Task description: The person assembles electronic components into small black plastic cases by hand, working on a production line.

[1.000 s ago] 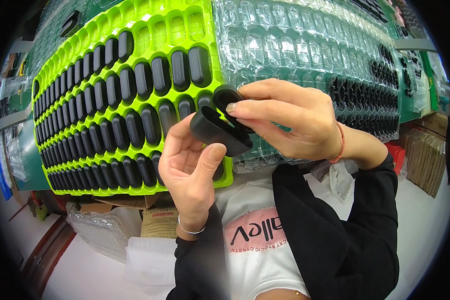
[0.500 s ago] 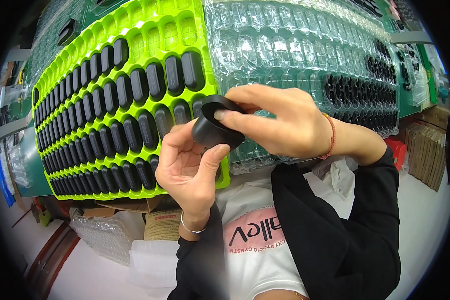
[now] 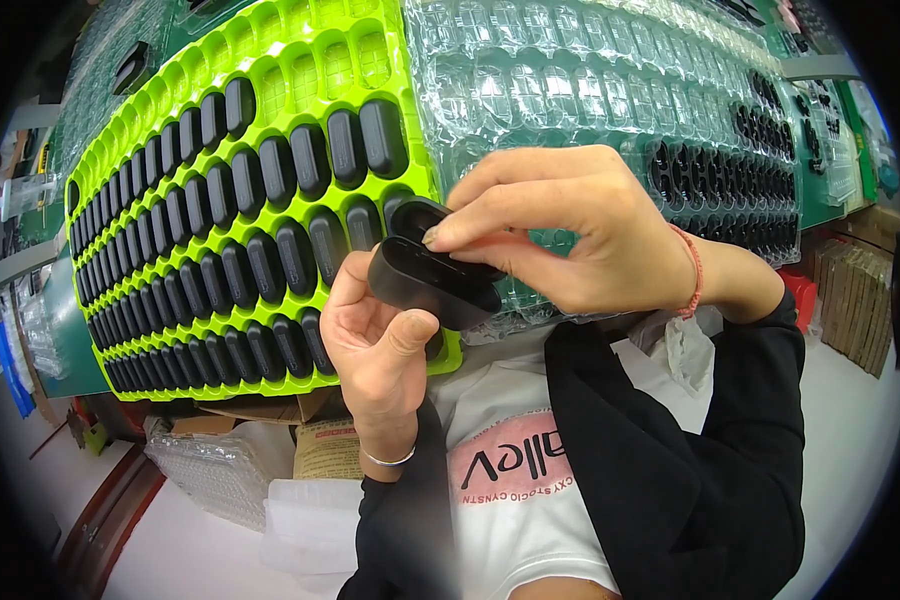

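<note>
- Head view: the left hand (image 3: 378, 350) grips a matt black, oblong, round-ended case (image 3: 432, 288) from its left end and near side, thumb against the near wall.
- The right hand (image 3: 585, 230) has its fingertips drawn close together at the mouth of this case; whether they pinch its edge or something inside, I cannot tell.
- The case is tilted, its rounded black lid (image 3: 417, 214) raised along the far side, and it is held over the near right corner of the lime-green moulded plastic tray (image 3: 305, 108).
- Rows of black, round-ended oblong cases (image 3: 310, 160) fill most of that tray's pockets; several pockets at the far right are bare.
- Just right of it lies a clear, glossy moulded plastic tray (image 3: 530, 85), with small black pieces (image 3: 725, 180) in its right-hand pockets.
- Both trays rest on a green table (image 3: 67, 335).
- A braided coral bracelet (image 3: 691, 270) circles the right wrist, a thin silver bangle (image 3: 388, 461) the left.
</note>
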Demonstrator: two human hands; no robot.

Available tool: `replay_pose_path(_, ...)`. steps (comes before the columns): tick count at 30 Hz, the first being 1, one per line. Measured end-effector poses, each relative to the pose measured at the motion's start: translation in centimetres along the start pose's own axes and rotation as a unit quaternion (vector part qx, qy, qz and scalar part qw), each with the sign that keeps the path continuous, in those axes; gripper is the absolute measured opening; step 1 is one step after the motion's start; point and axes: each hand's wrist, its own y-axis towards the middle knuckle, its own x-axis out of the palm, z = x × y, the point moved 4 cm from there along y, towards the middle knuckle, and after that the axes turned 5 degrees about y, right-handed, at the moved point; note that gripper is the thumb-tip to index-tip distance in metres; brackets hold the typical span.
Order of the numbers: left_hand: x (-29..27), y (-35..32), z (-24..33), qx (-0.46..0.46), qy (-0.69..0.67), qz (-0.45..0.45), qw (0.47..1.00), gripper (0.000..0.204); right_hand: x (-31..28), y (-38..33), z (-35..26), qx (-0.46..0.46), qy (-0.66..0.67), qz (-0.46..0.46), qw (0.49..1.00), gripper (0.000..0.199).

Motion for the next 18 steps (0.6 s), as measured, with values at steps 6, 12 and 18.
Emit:
replay_pose_path(6,-0.4,0.3,0.7,0.077,0.047,0.083,0.992,0.04,0.0,0.9,-1.1,-0.108,-0.047,0.037,0.992,0.034)
replay_pose_path(12,0.2,0.9,2.9,0.124,0.124,0.142,0.974,0.04,0.6,4.6,-0.1,0.113,0.015,-0.071,0.991,0.019)
replay_pose_path(18,-1.3,-1.5,6.1,0.216,0.288,0.166,0.918,0.033,-5.5,22.1,9.5,-0.096,-0.212,0.112,0.966,0.016)
